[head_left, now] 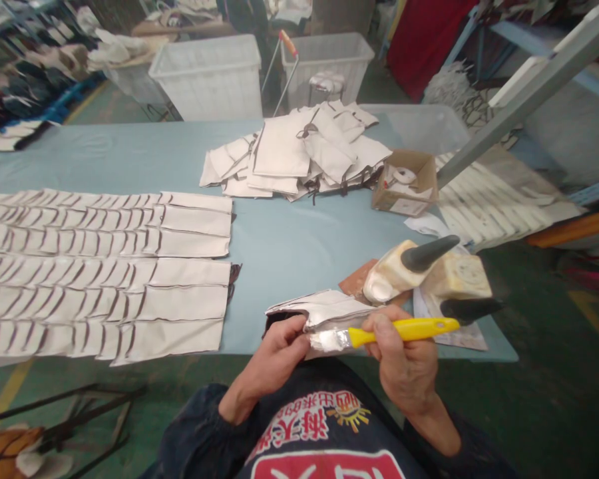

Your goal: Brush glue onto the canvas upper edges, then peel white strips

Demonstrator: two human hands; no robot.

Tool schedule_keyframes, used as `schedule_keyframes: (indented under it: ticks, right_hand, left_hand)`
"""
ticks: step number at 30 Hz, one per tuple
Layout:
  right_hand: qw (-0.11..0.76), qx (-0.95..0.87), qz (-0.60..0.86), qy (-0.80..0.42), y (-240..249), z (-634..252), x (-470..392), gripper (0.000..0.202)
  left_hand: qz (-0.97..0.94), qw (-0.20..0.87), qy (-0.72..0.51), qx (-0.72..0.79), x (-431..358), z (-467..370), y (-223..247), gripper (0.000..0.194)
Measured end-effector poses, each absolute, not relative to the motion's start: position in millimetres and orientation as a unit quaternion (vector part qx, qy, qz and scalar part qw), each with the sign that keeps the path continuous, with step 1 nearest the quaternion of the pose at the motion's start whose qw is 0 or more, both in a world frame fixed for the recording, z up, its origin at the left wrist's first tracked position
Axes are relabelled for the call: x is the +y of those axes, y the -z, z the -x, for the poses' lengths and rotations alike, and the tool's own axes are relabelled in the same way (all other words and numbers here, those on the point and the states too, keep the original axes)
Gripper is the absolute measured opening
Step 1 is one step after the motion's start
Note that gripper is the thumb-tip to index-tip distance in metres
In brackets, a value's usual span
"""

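Note:
My right hand (404, 362) is closed around the yellow handle of a paintbrush (404, 329). White paste coats its bristles, which lie against the edge of a cream fabric piece (337, 306) at the table's front edge. With its fingers pinched, my left hand (279, 352) grips the near left edge of that piece, close to the bristles. Dark material shows in the piece's opening on the left. Just beyond my right hand stand two whitish containers with black tapered spouts, a nearer-to-centre bottle (387, 273) and a second bottle (464, 276) to its right.
Overlapping rows of cream pieces with dark edges (180, 286) cover the table's left. A loose pile of similar pieces (284, 150) lies at the back, beside a cardboard box (406, 183). White bins (209, 76) stand behind the blue table (274, 233). A metal post (529, 93) slants at right.

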State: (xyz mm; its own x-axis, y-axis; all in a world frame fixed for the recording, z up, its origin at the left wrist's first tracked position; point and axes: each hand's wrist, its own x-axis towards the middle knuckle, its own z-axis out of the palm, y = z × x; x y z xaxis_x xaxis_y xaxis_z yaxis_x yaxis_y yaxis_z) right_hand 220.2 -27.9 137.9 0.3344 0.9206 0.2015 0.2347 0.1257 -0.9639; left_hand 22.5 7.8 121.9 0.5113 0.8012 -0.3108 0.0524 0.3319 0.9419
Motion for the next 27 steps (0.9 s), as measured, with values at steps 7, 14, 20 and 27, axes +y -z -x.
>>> schedule_keyframes:
  ticks: [7,14,20,27]
  right_hand:
    - [0.621,-0.513,0.556,-0.205,-137,-216,-18,0.027]
    - [0.571,-0.600,0.550,-0.110,-121,-221,-16,0.024]
    - [0.555,-0.622,0.529,-0.159,-117,-227,-16,0.022]
    - [0.576,-0.609,0.532,-0.119,-114,-226,-8,0.019]
  left_hand:
    - [-0.416,0.780,-0.265,0.385,17,-22,-125,0.043]
    - [-0.359,0.807,-0.295,0.364,21,-28,-123,0.043]
    - [-0.338,0.814,-0.297,0.367,23,-29,-124,0.039]
    - [-0.311,0.818,-0.302,0.378,25,-32,-126,0.036]
